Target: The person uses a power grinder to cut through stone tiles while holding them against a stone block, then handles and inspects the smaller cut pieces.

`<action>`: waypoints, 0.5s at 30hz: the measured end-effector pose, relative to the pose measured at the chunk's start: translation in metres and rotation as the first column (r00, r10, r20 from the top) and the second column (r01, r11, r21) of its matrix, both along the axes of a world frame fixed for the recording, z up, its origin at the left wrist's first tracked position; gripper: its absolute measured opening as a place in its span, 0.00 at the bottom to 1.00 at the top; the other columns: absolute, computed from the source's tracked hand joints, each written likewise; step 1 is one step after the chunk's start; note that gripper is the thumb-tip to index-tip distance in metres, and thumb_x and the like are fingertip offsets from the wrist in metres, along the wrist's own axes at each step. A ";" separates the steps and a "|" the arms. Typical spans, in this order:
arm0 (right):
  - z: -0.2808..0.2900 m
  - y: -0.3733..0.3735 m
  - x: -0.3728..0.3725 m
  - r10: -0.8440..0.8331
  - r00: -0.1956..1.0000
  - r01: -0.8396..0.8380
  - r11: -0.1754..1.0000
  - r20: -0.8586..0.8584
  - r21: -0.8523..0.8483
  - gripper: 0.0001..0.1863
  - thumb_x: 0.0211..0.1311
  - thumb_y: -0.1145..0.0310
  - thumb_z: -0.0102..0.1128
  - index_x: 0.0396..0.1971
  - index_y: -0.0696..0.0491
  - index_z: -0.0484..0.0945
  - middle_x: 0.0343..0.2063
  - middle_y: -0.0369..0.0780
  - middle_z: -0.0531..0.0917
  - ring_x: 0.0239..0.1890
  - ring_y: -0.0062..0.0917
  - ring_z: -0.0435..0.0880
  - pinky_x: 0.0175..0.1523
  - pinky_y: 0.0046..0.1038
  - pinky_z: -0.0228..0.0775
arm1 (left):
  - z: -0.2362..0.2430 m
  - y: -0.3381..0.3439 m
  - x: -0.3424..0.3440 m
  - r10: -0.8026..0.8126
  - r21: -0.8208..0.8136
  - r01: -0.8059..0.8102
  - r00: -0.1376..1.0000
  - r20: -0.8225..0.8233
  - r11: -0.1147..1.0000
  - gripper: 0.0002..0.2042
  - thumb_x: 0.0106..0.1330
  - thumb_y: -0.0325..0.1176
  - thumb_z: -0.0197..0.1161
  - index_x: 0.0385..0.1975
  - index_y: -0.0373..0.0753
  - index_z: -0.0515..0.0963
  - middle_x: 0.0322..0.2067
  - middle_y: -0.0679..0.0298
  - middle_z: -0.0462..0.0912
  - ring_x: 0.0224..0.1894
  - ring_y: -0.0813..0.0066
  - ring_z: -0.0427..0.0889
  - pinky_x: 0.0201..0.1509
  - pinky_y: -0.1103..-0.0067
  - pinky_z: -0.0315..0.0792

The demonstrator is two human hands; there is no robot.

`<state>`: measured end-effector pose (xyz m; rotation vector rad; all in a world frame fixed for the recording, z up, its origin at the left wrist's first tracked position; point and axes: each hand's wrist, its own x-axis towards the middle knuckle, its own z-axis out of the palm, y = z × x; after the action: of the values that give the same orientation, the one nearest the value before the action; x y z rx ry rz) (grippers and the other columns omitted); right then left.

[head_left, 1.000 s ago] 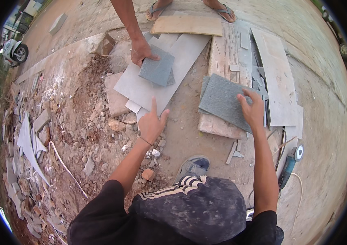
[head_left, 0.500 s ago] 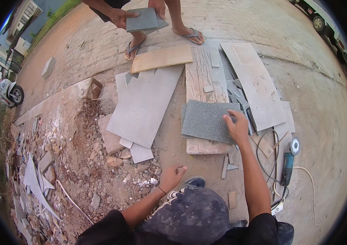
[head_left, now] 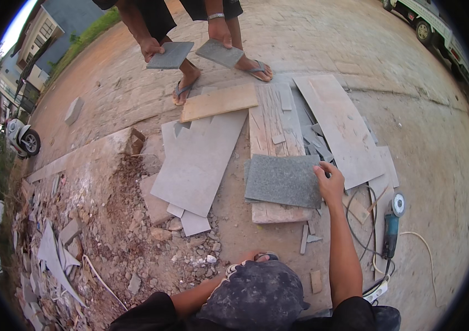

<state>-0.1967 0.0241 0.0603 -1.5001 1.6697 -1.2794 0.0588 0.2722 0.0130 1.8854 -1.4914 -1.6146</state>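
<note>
A dark grey stone tile (head_left: 283, 181) lies across the near end of a cracked wooden plank (head_left: 267, 124), with the edge of another tile showing beneath it on the left. My right hand (head_left: 331, 185) grips its right edge, thumb and fingers bent at the corner. My left hand (head_left: 252, 257) is low in the middle, mostly hidden behind dark, dusty cloth (head_left: 254, 298); its fingers cannot be made out. Across from me, another person holds one grey tile (head_left: 171, 55) in one hand and a second grey tile (head_left: 219, 53) in the other.
Large pale sheets (head_left: 201, 160) lie left of the plank, and a long pale board (head_left: 336, 129) lies right. A thin wooden board (head_left: 219, 102) crosses the far end. An angle grinder (head_left: 392, 229) with cables sits on the right. Rubble (head_left: 119, 220) covers the left ground.
My left hand has drawn back toward me, behind the dark cloth. The other person's two tiles, held together before, are now apart, one per hand. My right hand stays at the tile's edge.
</note>
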 end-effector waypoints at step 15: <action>0.003 0.006 -0.001 0.081 0.994 -0.085 0.995 0.075 0.047 0.20 0.60 0.61 0.68 0.45 0.61 0.84 0.37 0.48 0.87 0.44 0.33 0.86 0.54 0.31 0.74 | 0.216 -0.370 0.242 0.599 -0.766 -0.502 0.777 -0.195 0.402 0.59 0.62 0.56 0.69 0.76 0.39 0.27 0.33 0.60 0.79 0.31 0.74 0.78 0.33 0.79 0.74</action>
<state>-0.1976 0.0305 0.0632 -1.4602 1.5655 -1.2243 0.3005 -0.0980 0.2293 1.6301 -1.1000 -0.3882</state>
